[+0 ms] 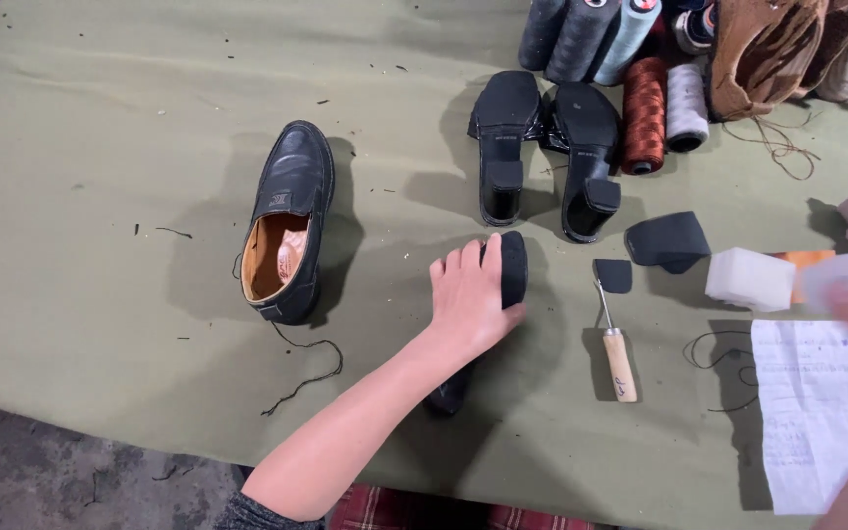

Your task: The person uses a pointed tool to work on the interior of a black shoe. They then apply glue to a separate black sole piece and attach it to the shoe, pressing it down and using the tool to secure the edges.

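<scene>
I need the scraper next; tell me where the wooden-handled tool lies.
In the head view the tool lies on the green table, right of centre, just right of the left hand and below the two black sandals.
</scene>
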